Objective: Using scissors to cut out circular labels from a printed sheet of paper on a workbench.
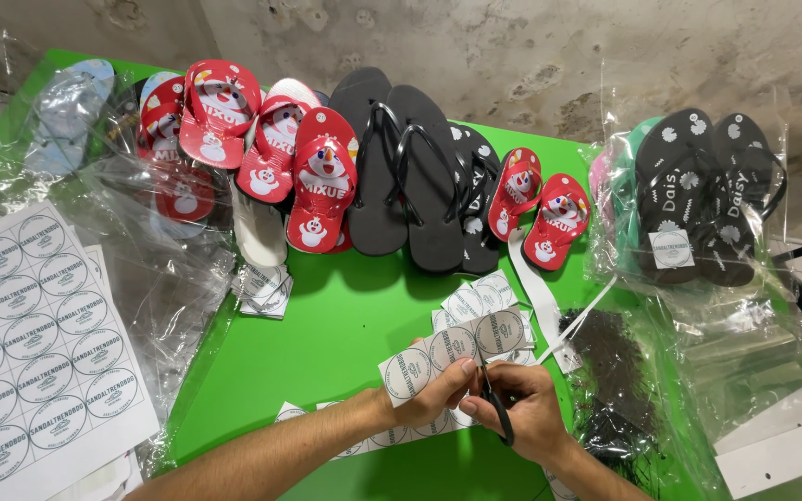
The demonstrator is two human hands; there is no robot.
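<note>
label strip (457,348) of round printed stickers on white paper sits low in the middle, above the green table (345,325), held up off it. your left hand (433,394) pinches its lower edge, thumb over and fingers closed on the paper. your right hand (522,408) has fingers curled shut through the black scissors (496,404), blades set at the strip's edge between two circles. judged thin, light and floppy: it will sag and curl where unsupported, and it creases or tears easily, so hold it close beside the cut line, on the plain margin, not across a printed circle. loose cut labels (489,297) lie just beyond. a full label sheet (39,343) lies at far left, flip-flops (327,176) along the back
</note>
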